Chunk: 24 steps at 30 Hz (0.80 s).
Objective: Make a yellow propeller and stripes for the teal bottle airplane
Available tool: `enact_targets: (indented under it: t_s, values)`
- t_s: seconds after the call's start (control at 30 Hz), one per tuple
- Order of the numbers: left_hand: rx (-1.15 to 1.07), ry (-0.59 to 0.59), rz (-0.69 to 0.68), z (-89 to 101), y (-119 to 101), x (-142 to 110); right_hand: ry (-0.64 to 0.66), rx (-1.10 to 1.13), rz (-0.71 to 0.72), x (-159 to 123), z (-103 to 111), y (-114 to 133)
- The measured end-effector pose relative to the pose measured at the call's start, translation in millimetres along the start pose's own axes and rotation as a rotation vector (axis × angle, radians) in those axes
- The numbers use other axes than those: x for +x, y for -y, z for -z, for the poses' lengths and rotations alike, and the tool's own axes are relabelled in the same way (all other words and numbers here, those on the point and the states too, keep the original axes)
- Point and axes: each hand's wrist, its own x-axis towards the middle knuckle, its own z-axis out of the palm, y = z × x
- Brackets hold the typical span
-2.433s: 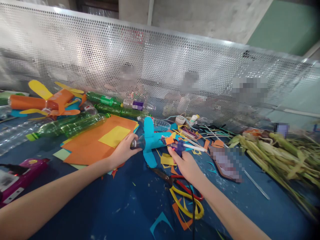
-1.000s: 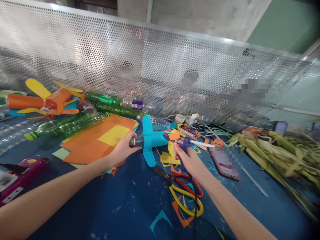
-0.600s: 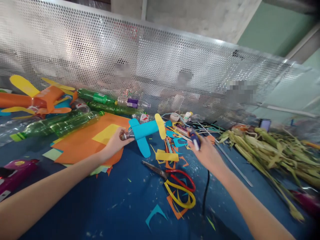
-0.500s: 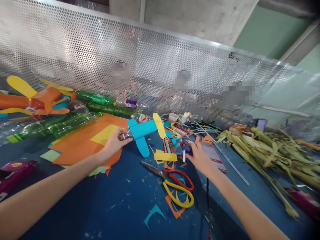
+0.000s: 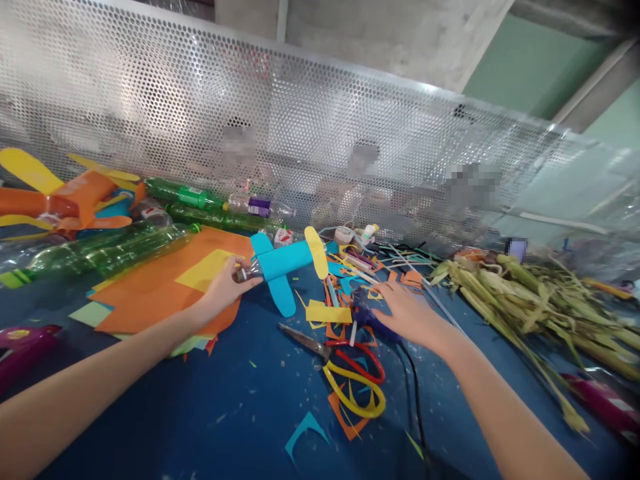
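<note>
Seemingly a tool-parking step: right hand (image 5: 411,312) slack at the dark-blue plastic glue gun (image 5: 364,305); left hand (image 5: 226,287) grasps the blue-and-yellow paper-winged bottle plane (image 5: 287,260); turning it calls for gentleness.

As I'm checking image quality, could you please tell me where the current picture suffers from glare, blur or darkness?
In the head view, glare washes out the left of the metal screen; in that same view, the glue gun near the right hand looks blurred, while the scissors are clearer; the head view's top right corner falls dark.
</note>
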Motion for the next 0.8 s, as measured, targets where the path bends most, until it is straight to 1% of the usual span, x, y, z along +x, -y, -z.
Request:
enact_targets:
  t_s: [0.03, 0.07, 0.1, 0.13, 0.2, 0.3, 0.4, 0.5, 0.57, 0.63, 0.7, 0.8]
  values:
    - [-0.008, 0.003, -0.003, -0.1, -0.9, -0.2, -0.049, 0.012, 0.018, 2.2, 6.0, 9.7]
    - [-0.018, 0.007, -0.004, -0.2, -1.6, -0.5, -0.069, 0.04, 0.07, 5.1, 9.7, 20.2]
    - [-0.027, 0.013, -0.004, -0.3, -2.1, -0.9, -0.051, 0.057, 0.11, 8.5, 10.7, 30.5]
    - [-0.035, 0.019, -0.004, -0.4, -2.4, -1.3, -0.003, 0.057, 0.119, 12.3, 9.2, 39.8]
    - [-0.053, 0.023, -0.015, -0.8, -2.6, -2.1, 0.076, 0.054, 0.081, 19.4, 0.5, 52.7]
    - [-0.058, -0.008, -0.027, -1.7, -2.7, -2.7, 0.109, 0.084, 0.058, 25.9, -15.3, 56.2]
    - [-0.064, 0.008, -0.042, -3.0, -2.3, -2.3, 0.123, 0.131, 0.081, 25.4, -18.4, 48.3]
    - [-0.078, 0.031, -0.083, -3.9, -0.6, -1.5, 0.132, 0.263, 0.155, 19.5, -4.9, 40.2]
    - [-0.069, 0.019, -0.107, -4.1, 0.1, -1.4, 0.139, 0.485, 0.227, 14.3, 9.4, 37.7]
    - [-0.049, 0.026, -0.125, -4.0, -0.8, -1.9, 0.157, 0.674, 0.261, 9.7, 24.4, 38.5]
    - [-0.047, 0.045, -0.118, -4.0, -3.1, -3.1, 0.109, 0.798, 0.234, 7.7, 37.7, 43.1]
    - [-0.071, 0.083, -0.081, -4.8, -7.2, -5.2, -0.045, 0.909, 0.148, 13.8, 50.9, 54.5]
